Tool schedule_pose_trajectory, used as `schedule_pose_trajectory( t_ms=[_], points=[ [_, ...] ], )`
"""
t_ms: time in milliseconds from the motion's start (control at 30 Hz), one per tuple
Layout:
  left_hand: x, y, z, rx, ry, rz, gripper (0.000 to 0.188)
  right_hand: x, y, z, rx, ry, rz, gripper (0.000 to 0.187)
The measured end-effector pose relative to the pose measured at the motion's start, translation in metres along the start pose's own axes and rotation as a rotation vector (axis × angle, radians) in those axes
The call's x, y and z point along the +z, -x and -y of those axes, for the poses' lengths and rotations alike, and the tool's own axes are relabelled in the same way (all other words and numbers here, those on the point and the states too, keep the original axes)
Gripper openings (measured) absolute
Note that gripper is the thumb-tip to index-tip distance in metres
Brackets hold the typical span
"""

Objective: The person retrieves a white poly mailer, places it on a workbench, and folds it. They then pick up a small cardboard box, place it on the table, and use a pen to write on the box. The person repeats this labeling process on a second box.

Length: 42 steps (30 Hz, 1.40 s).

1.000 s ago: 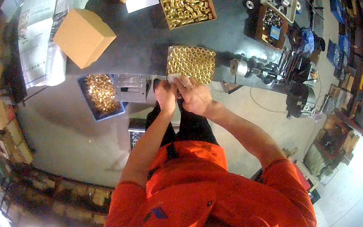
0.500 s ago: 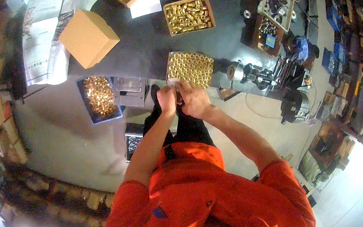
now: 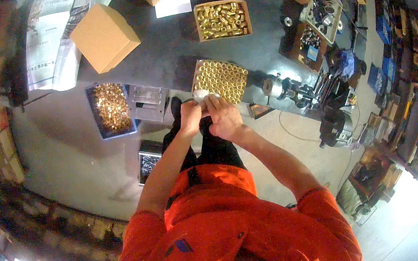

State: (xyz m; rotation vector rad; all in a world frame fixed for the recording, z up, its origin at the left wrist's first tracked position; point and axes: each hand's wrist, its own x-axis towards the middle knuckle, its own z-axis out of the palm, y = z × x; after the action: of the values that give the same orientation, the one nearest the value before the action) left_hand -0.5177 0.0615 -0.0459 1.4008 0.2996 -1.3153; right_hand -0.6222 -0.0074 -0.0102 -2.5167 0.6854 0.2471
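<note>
My left hand (image 3: 190, 117) and my right hand (image 3: 225, 118) meet at the near edge of a shallow carton (image 3: 194, 79). Upright brass sleeves (image 3: 222, 79) fill it in tight rows. Between my fingertips shows a small whitish, crumpled piece (image 3: 201, 95), perhaps cloth or plastic. Both hands are closed around it, the left on its near side and the right fingers bent against its right side. Whether anything else sits under the fingers is hidden.
Loose brass fittings fill an open carton (image 3: 199, 31) farther back on the dark bench (image 3: 160, 46). At left are a closed cardboard box (image 3: 104, 37) and a blue tray of small brass parts (image 3: 93, 114). A metal bench fixture (image 3: 288, 89) stands to the right.
The whitish piece shows more fully between my hands. My right fingers have shifted slightly right, off it. The whole view has moved a little.
</note>
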Motion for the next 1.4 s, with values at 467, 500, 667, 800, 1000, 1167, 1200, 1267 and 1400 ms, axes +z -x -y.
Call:
schedule_pose_trajectory(
  t_ms=[467, 500, 667, 800, 1000, 1167, 1200, 1267, 1400],
  points=[
    [0.009, -0.019, 0.037, 0.129, -0.080, -0.131, 0.018, -0.031, 0.015, 0.005, 0.023, -0.120, -0.030, 0.073],
    [0.004, -0.022, 0.044, 0.147, -0.044, -0.105, 0.019, -0.029, 0.020, 0.007, 0.037, -0.122, 0.026, 0.073],
    [-0.003, -0.031, 0.064, 0.159, -0.159, -0.116, 0.032, -0.008, 0.029, -0.002, 0.054, -0.068, 0.157, 0.072],
    [0.000, -0.032, 0.061, 0.177, -0.473, -0.242, 0.036, -0.057, -0.005, 0.006, -0.123, -0.203, 0.133, 0.057],
    [0.002, -0.035, 0.080, 0.102, -0.311, -0.261, 0.033, -0.114, -0.171, -0.008, -0.434, 0.094, -0.313, 0.033],
    [0.008, -0.046, 0.111, 0.303, -0.481, -0.386, 0.021, -0.112, -0.287, 0.000, -0.296, 0.454, 0.019, 0.040],
    [0.009, -0.044, 0.113, 0.309, -0.476, -0.371, 0.021, -0.105, -0.299, 0.001, -0.263, 0.360, 0.050, 0.042],
    [0.012, -0.033, 0.096, 0.300, -0.516, -0.377, 0.022, -0.085, -0.318, 0.005, -0.248, 0.304, 0.050, 0.045],
    [0.019, -0.024, 0.084, 0.311, -0.407, -0.434, 0.024, -0.074, -0.344, 0.009, -0.238, 0.226, 0.069, 0.045]
  ],
)
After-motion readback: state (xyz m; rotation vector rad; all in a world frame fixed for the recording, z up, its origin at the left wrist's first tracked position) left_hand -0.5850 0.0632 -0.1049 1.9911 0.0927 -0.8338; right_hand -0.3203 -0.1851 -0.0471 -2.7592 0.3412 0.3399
